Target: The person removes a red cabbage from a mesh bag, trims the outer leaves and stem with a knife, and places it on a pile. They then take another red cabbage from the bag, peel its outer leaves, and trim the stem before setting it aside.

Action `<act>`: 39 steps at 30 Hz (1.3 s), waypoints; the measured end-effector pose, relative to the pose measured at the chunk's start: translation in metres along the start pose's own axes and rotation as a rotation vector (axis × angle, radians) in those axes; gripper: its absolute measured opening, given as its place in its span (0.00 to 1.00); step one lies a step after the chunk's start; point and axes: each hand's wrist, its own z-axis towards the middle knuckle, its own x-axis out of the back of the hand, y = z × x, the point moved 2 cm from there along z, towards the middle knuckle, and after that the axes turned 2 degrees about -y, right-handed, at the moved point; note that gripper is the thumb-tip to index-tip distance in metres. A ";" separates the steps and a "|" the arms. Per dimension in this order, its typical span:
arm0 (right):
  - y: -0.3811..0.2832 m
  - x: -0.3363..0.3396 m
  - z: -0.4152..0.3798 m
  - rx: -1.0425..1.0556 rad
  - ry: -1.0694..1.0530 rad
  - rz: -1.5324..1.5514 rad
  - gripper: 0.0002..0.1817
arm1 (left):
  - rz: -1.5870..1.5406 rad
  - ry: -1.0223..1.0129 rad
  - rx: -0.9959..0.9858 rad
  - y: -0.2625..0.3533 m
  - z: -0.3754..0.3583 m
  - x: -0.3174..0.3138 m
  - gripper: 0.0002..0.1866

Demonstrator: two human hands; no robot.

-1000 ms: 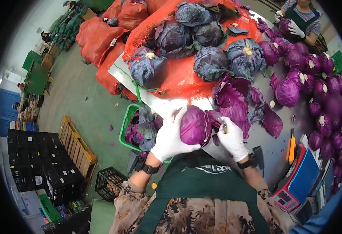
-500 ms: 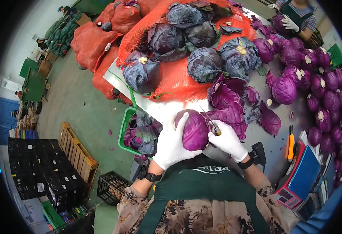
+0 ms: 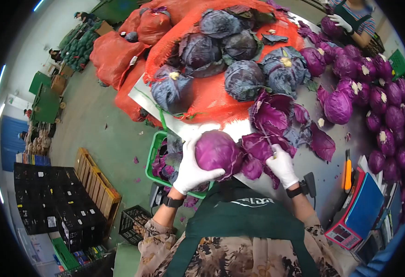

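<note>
My left hand, in a white glove, holds a smooth purple cabbage from its left side, above the near edge of the metal table. My right hand, also gloved, is closed around the handle of a small knife whose thin blade points up and away. Loose purple leaves lie between the cabbage and my right hand, with more peeled leaves just beyond. Dark unpeeled cabbages rest on a red mesh bag farther back.
Many peeled purple cabbages are piled at the right. A green basket of leaves stands left of the table. Folders and an orange-handled tool are at the near right. A co-worker's gloved hand touches a cabbage at the upper right.
My left hand has shifted left with the cabbage, which shows a different side. My right hand and the knife have moved right, away from it. Loose leaves now show between them.
</note>
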 end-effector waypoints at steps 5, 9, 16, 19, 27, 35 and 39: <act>0.011 0.061 0.001 -0.096 0.091 0.059 0.18 | -0.819 0.116 0.248 -0.013 -0.001 0.000 0.49; -0.026 0.097 -0.013 0.246 0.373 -0.040 0.30 | -1.084 0.052 0.315 -0.012 -0.005 -0.023 0.43; -0.067 0.053 -0.027 0.359 -0.156 0.447 0.30 | -0.964 -0.193 0.249 0.021 0.012 -0.057 0.51; -0.061 0.054 -0.029 0.303 -0.172 0.440 0.26 | -0.940 -0.211 0.245 0.015 0.012 -0.060 0.50; -0.060 0.060 -0.011 0.068 -0.475 0.758 0.15 | -0.927 -0.218 0.254 0.018 0.014 -0.055 0.48; -0.052 0.085 -0.038 0.014 -0.483 0.678 0.12 | -0.882 -0.197 0.215 0.023 0.016 -0.053 0.45; -0.032 0.096 -0.051 0.105 -0.403 0.582 0.11 | -0.847 -0.128 0.215 0.009 0.021 -0.058 0.43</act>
